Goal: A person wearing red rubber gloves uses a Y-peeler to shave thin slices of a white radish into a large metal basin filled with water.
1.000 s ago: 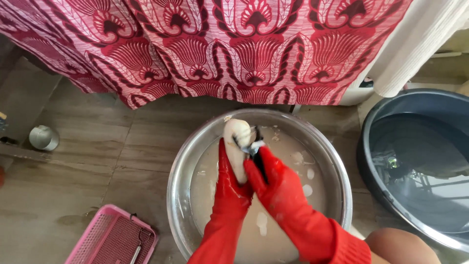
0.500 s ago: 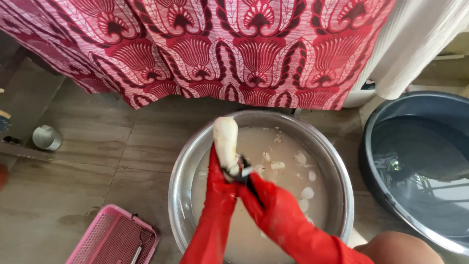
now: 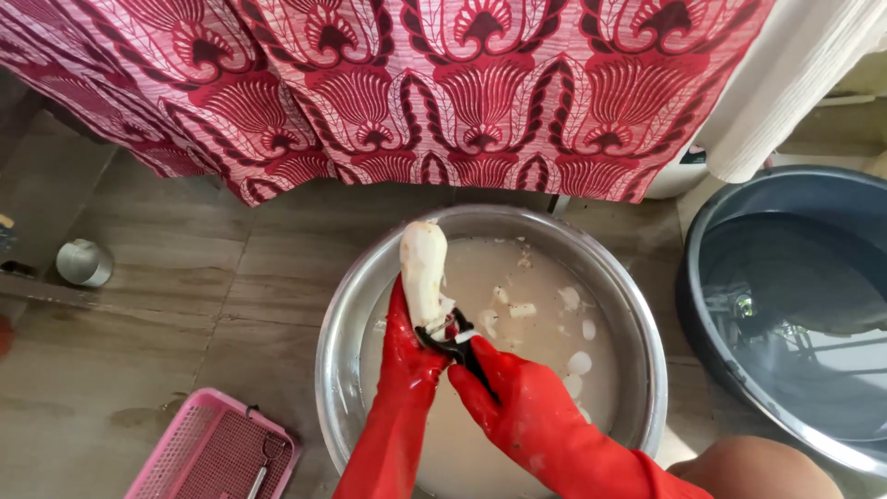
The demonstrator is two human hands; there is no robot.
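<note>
Both my hands wear red rubber gloves over a steel basin (image 3: pixel 344 323) of cloudy water. My left hand (image 3: pixel 407 346) grips a long white peeled root (image 3: pixel 422 263), held upright with its tip over the basin's far-left rim. My right hand (image 3: pixel 504 393) holds a black peeler (image 3: pixel 448 340) whose blade rests against the lower part of the root, just above my left fingers. Several pale peel scraps (image 3: pixel 571 300) float in the water.
A dark grey tub (image 3: pixel 785 305) with water stands to the right. A pink plastic basket (image 3: pixel 217 453) lies at the lower left, a small metal cup (image 3: pixel 83 262) at the far left. A red patterned cloth (image 3: pixel 443 83) hangs behind. A bare knee (image 3: pixel 753 467) shows lower right.
The peeler has slid down the root from near its tip to its lower part. The root has tilted and shifted slightly left.
</note>
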